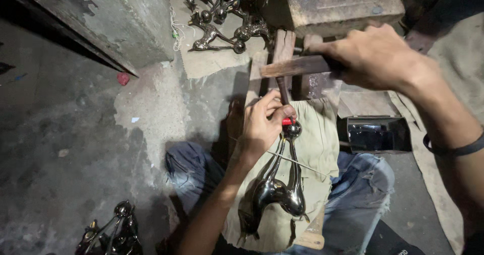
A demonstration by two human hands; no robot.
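Looking straight down over the lap here; the left hand [262, 126] sits at the middle of the view, its fingers [275, 106] curled and pinching a small red-tipped piece [287, 121] right at the top of a shiny metal animal figure [280, 184]; the figure lies lengthwise over an olive cloth [322, 144] spread across the knees, its long thin parts running up to a round dark ball [293, 129] just beside the fingertips; its rounded polished body points down toward the bottom of the frame; a thin metal rod [297, 163] crosses it at a slant.

Up top, the right hand [375, 56] is wrapped tight around a wooden handle [295, 66], fingers pressed closed on it, a dark band [454, 149] round the wrist; the handle pokes leftward, above the left hand and apart from it; I cannot tell what sits at its far end under the fist.

Beneath the cloth, blue jeans [360, 184] on both legs; a wooden block [282, 58] stands upright between the two hands, with a heavier worn block [343, 5] behind it; to the right on the floor [65, 134], a small dark open box [375, 133]; more metal figures [222, 18] lie in a heap at the top, well apart from the one in hand; another cluster of figures [111, 232] shows at the lower left corner; a red scrap [123, 78] rests on the concrete near a slanted slab [101, 18].
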